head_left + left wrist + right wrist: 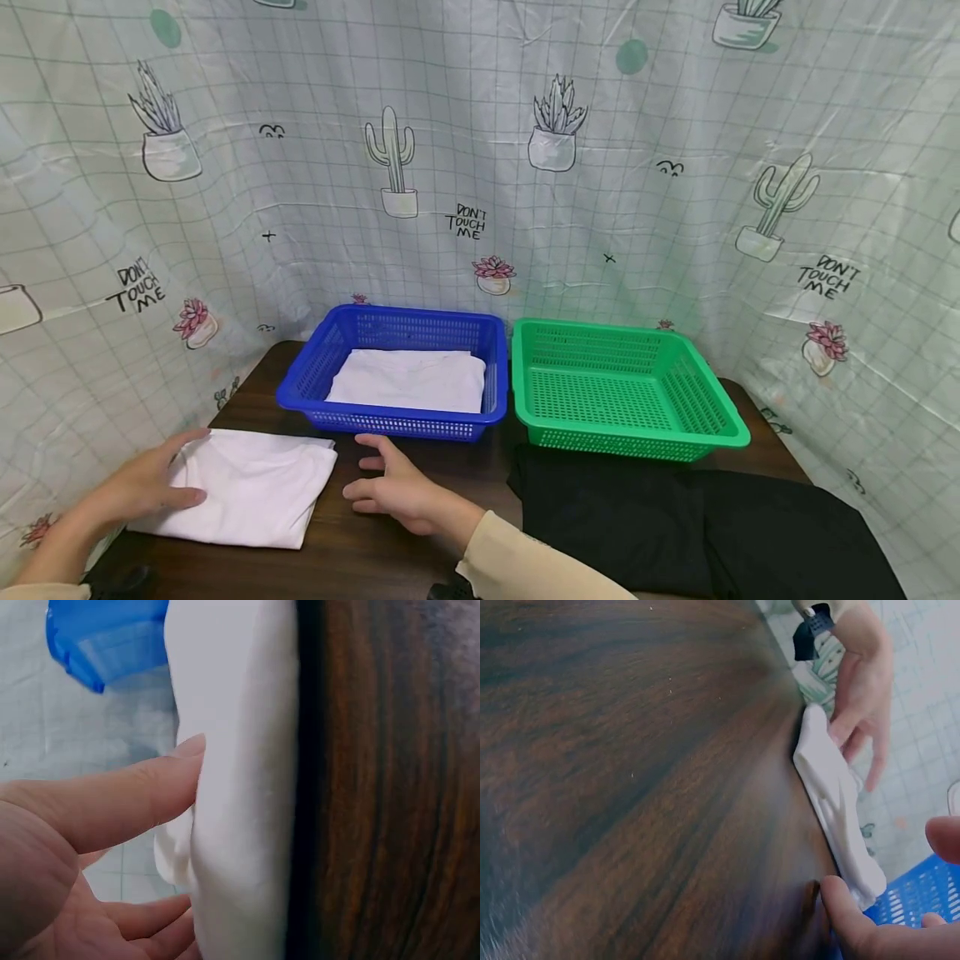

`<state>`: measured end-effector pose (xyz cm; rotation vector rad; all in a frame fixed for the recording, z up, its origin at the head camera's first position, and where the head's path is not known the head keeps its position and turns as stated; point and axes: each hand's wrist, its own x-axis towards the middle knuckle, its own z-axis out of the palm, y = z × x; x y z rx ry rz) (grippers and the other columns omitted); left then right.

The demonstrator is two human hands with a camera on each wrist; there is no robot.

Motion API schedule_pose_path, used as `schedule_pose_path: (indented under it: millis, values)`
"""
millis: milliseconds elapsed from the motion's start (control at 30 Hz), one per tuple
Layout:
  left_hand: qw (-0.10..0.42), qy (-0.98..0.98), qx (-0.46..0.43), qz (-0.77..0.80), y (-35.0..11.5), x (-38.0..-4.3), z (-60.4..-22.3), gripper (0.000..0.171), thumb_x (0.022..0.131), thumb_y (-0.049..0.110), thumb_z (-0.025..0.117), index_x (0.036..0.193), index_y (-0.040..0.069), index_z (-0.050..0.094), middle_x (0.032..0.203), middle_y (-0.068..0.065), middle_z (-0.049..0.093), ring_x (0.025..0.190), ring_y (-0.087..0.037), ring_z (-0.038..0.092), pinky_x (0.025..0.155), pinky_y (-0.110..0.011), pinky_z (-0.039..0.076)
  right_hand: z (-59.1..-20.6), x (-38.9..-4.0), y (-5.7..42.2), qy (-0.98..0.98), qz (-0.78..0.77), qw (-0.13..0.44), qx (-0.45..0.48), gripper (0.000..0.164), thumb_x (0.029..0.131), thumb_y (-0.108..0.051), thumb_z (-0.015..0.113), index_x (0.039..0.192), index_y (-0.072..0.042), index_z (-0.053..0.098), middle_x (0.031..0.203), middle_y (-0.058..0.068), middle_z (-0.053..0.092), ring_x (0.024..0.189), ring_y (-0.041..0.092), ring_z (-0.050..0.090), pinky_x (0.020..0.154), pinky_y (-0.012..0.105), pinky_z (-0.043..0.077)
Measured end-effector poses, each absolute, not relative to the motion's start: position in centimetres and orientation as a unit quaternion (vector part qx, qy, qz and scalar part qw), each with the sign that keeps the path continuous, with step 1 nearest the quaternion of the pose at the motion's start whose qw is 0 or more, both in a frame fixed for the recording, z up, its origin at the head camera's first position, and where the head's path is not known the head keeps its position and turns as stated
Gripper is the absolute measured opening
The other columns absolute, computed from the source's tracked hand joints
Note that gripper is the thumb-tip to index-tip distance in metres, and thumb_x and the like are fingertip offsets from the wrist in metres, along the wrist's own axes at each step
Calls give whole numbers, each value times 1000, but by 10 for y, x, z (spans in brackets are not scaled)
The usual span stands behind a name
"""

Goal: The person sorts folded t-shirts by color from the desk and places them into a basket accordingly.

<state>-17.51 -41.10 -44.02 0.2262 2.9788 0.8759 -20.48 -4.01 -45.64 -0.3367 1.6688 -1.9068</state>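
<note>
- The folded, soft white fabric piece (251,496) lies flat on the dark wood-grain table (360,571), at the person's left, in front of the blue basket.
- The left hand (146,485) rests on its left side, thumb and fingers spread wide; whether any fingertip reaches underneath, I cannot tell.
- The right hand (405,493) is empty, fingers apart, just beside the fabric's right edge.
- For good handling, I'd gather all layers at both edges together, with even, light pressure, so the folds stay square.
- Behind, the blue perforated plastic basket (401,423) holds another folded white fabric piece (408,379).
- Right of it sits a green perforated plastic basket (630,444), with black fabric (611,525) in front.
</note>
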Motion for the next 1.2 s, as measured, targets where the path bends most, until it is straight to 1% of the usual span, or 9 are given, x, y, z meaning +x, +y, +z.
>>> schedule_pose_path:
  millis: [167,367,600,667,767,900,1033,1133,1200]
  values:
    - [17,957,66,283,-410,-175,-441,88,81,7,90,149,-14,38,144,-57,34,130,-76,34,101,-80,34,-459,-204,-43,612,-728,290,-107,77,91,10,71,158,-13,40,149,24,44,102,27,71,101,52,57]
    - [4,961,67,267,-406,-173,-442,83,80,6,90,145,-16,43,144,-54,38,129,-74,36,101,-79,35,-457,-205,-48,594,-740,300,-96,77,91,11,70,158,-13,41,151,26,43,108,29,67,103,57,54]
    - [28,955,57,289,-398,-176,-441,84,83,10,89,148,-14,41,148,-51,36,134,-72,32,103,-80,31,-458,-207,-56,580,-751,305,-81,79,88,11,70,158,-10,39,148,27,44,118,33,62,108,62,49]
    - [36,950,53,305,-396,-177,-440,85,85,12,89,150,-13,41,149,-51,34,135,-72,31,103,-80,31,-459,-208,-58,577,-753,306,-82,78,89,11,70,157,-10,40,145,25,48,118,32,63,109,62,48]
    - [68,933,43,351,-396,-179,-438,85,91,16,85,154,-11,35,152,-52,26,137,-72,26,104,-80,31,-459,-209,-60,577,-752,306,-90,76,90,11,69,157,-11,40,138,21,56,116,29,65,110,61,48]
    - [113,902,28,416,-399,-181,-437,85,99,20,78,160,-10,26,155,-51,20,139,-70,26,104,-73,38,-459,-208,-61,577,-752,304,-95,75,90,13,68,156,-9,40,131,17,62,115,26,66,111,56,49]
    - [154,870,29,468,-401,-184,-440,85,103,20,72,164,-5,19,158,-46,15,139,-65,28,104,-63,41,-461,-209,-61,577,-756,293,-98,76,87,18,68,155,-6,43,129,15,60,112,23,65,106,44,54]
    - [175,847,34,501,-400,-185,-444,84,103,18,71,165,-1,18,159,-40,15,137,-54,34,102,-50,44,-462,-212,-63,582,-758,276,-108,77,84,21,68,153,-5,47,128,14,59,111,22,65,101,36,55]
    - [184,835,39,517,-397,-186,-448,81,104,18,69,165,1,19,160,-39,17,136,-39,42,100,-37,47,-463,-214,-63,591,-754,263,-112,78,82,22,69,152,-6,49,128,13,58,110,22,65,99,34,55]
